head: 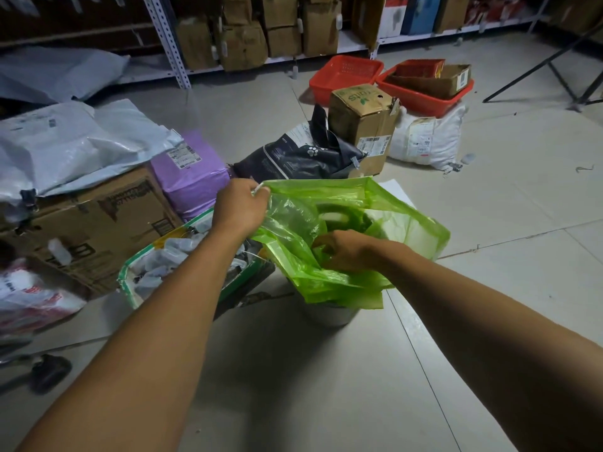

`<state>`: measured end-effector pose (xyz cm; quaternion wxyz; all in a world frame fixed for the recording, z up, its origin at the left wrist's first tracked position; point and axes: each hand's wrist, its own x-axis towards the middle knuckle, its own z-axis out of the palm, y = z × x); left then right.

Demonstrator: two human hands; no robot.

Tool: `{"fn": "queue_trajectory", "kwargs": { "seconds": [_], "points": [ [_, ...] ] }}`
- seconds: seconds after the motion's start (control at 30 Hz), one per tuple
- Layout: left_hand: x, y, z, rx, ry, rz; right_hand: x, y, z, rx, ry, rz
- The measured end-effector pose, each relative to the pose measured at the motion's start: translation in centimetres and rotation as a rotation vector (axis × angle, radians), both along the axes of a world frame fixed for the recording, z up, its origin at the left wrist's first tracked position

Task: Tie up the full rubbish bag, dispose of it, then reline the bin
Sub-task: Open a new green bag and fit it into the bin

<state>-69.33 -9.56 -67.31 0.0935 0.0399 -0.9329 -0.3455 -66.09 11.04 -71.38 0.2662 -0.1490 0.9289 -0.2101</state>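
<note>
A translucent green plastic bag (352,203) hangs spread open over a small metal bin (329,316) on the tiled floor. My left hand (239,208) pinches the bag's far left rim and holds it up. My right hand (350,251) is closed on the bag's near edge, fingers partly tucked inside the opening. Only the bin's lower wall shows; the bag's folds cover its rim. What is inside the bin is hidden.
A green-rimmed white sack (182,256) of small plastic bottles sits left of the bin. Cardboard boxes (94,223), grey and purple parcels (192,171) and a black bag (300,154) crowd the left and back. Red baskets (424,89) and shelving (261,34) stand farther off.
</note>
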Motion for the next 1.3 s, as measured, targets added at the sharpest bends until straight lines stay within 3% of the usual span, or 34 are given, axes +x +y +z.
{"fn": "queue_trajectory", "kwargs": {
  "seconds": [0.37, 0.8, 0.97, 1.07, 1.3],
  "points": [
    [0.6, -0.1, -2.2, -0.113, -0.049, -0.041, -0.7, -1.3, -4.8, 0.134, -0.143, 0.054],
    [-0.1, -0.5, -3.4, -0.038, -0.052, -0.011, -0.9, -2.6, -8.1, 0.278, -0.435, 0.17],
    [0.0, -0.5, -3.8, -0.032, -0.095, -0.048, -0.5, -2.6, -8.7, 0.208, -0.496, 0.117],
    [-0.1, -0.6, -3.9, -0.042, -0.118, -0.058, -0.5, -2.6, -8.5, 0.214, -0.457, 0.163],
    [-0.3, -0.9, -4.6, -0.091, -0.142, -0.047, -2.1, -1.6, -6.8, 0.171, -0.064, 0.082]
  ]
}}
